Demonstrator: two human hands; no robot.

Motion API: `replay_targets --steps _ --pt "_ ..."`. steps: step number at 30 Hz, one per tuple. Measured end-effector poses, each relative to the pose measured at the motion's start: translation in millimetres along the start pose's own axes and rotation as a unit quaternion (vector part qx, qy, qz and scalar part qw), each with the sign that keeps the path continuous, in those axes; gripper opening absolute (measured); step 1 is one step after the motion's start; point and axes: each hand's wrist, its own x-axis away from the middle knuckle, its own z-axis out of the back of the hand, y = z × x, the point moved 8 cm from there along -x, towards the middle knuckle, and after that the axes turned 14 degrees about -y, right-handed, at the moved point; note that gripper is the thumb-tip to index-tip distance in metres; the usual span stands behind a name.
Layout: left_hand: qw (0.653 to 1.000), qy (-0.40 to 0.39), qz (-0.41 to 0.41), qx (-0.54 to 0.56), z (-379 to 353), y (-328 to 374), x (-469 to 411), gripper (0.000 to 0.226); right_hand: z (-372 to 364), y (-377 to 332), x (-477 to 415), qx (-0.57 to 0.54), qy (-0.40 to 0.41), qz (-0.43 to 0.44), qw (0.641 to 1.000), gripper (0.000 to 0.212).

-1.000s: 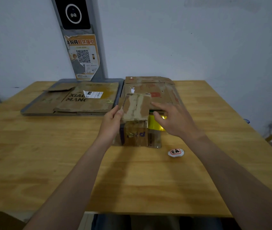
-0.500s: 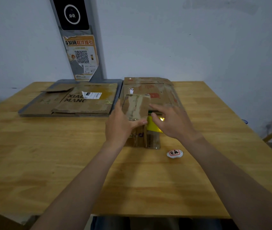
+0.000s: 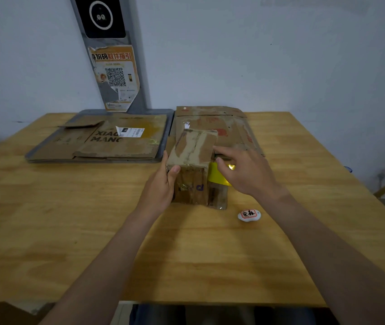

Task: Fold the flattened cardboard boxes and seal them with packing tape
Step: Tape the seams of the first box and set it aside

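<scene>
With our left hand (image 3: 161, 188) gripping the box (image 3: 192, 148) at mid-frame, we should smooth the yellow tape (image 3: 217, 177) down firmly with our right hand's (image 3: 245, 174) loosely spread fingers (image 3: 225, 151).

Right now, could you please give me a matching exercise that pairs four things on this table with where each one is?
Things:
1. small taped box
2. yellow tape
3. white tag
4. grey tray

Places:
A. alone on the table, near the right forearm
B. far left, under flattened cardboard
C. gripped at its left side by the left hand
D. at the box's right side, by the right hand

Pairs: 1-C; 2-D; 3-A; 4-B.
</scene>
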Motion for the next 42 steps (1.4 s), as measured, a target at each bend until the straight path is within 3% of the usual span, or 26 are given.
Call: replay_targets --steps 7,12,14,16,22,28,32,35,36,38,40,42 --pt "0.991 -0.001 0.073 -0.116 1 8 4 0.079 3 -12 4 0.02 0.008 0.01 1.0 0.04" --pt "0.966 0.064 -0.06 -0.243 -1 56 13 0.063 5 -23 9 0.002 -0.016 0.01 1.0 0.059" --pt "0.971 0.031 -0.044 -0.231 -6 54 10 0.059 1 -28 11 -0.011 -0.033 0.016 0.999 0.064" --pt "0.98 0.013 -0.026 -0.195 -4 47 6 0.074 -4 -30 15 -0.033 -0.045 0.022 0.998 0.064" --pt "0.975 0.015 -0.036 -0.217 -1 42 1 0.071 -1 -11 30 -0.108 -0.036 0.028 0.993 0.057" --pt "0.977 0.017 -0.034 -0.209 1 40 -1 0.066 1 -18 31 0.012 -0.004 0.021 1.0 0.05" --pt "0.978 0.031 -0.047 -0.201 -1 40 -3 0.061 -4 -20 17 0.013 -0.025 -0.011 1.0 0.051" --pt "0.988 0.083 -0.07 -0.114 3 34 1 0.05 -11 -25 6 -0.021 -0.057 -0.006 0.998 0.053" --pt "0.99 0.104 -0.062 -0.07 4 29 3 0.051 -12 -24 4 -0.027 -0.063 -0.001 0.998 0.053" --pt "0.99 0.137 -0.022 -0.006 3 18 8 0.076 -12 -22 4 -0.03 -0.071 0.011 0.997 0.054" --pt "0.985 0.168 0.016 0.028 2 11 12 0.103 -13 -19 7 -0.043 -0.076 0.015 0.996 0.055" --pt "0.979 0.195 0.023 0.044 1 13 16 0.113 -13 -17 9 -0.062 -0.071 0.013 0.995 0.056"
